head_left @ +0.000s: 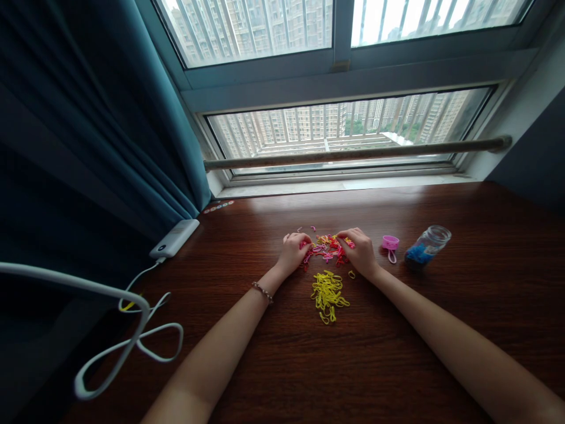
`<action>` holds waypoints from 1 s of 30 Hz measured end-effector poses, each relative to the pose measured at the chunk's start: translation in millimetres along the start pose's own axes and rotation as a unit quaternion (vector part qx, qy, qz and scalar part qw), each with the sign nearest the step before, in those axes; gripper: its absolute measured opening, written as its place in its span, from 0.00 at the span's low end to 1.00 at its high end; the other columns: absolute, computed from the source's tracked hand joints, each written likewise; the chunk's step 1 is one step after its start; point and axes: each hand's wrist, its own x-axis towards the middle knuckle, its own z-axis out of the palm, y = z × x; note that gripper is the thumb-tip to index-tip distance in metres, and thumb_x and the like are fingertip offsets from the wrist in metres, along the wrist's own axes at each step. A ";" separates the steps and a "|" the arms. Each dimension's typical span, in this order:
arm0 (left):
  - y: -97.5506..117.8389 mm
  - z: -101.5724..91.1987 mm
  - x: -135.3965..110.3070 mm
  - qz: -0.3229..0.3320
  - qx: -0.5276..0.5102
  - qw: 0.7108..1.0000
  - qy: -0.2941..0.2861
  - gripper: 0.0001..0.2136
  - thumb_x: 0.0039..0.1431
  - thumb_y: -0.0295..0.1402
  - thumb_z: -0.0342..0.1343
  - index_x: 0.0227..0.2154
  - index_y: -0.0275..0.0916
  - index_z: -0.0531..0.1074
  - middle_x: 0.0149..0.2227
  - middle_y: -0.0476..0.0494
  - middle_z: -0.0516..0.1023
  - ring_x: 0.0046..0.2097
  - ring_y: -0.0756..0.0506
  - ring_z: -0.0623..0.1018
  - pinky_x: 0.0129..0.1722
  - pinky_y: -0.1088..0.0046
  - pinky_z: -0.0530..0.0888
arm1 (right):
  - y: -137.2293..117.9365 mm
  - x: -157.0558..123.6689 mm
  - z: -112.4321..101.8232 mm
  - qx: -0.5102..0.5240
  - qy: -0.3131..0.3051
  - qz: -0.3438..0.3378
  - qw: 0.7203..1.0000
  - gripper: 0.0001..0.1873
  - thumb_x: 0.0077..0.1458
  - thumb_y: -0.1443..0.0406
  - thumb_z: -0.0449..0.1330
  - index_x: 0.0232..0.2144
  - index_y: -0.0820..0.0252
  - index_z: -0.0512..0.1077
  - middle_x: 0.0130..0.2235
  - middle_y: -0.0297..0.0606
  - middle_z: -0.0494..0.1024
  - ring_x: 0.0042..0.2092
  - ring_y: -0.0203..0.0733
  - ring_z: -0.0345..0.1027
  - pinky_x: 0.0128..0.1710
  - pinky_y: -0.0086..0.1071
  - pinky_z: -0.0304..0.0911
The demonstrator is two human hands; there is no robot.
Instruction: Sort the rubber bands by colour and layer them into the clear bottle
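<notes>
A mixed pile of small pink, red, orange and yellow clips or bands (pixel 327 246) lies on the dark wooden tabletop. My left hand (pixel 293 252) rests at the pile's left edge, its fingers curled down among the pieces. At the right edge, my right hand (pixel 359 252) reaches in with fingers bent and thumb toward the pile. What either set of fingertips holds, if anything, is too small to make out. Nearer me is a separate heap of yellow pieces (pixel 328 294), with one loose yellow loop (pixel 352 274) below my right hand.
A pink cup-shaped item with a loop handle (pixel 391 242) and a tilted clear jar with blue pieces (pixel 428 246) are at right. On the left are a white power strip (pixel 175 238), a looping white cable (pixel 132 341) and a blue curtain (pixel 145 118). A window rail (pixel 353 155) runs behind.
</notes>
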 end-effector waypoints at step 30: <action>27.4 -11.6 -2.4 0.127 -0.264 0.943 -0.160 0.05 0.51 0.34 0.57 0.25 0.41 0.77 0.38 0.46 0.78 0.47 0.46 0.72 0.52 0.66 0.65 | 37.0 5.3 -6.4 0.045 0.095 0.207 0.973 0.18 0.52 0.54 0.54 0.27 0.62 0.74 0.22 0.37 0.75 0.23 0.40 0.66 0.26 0.31 0.59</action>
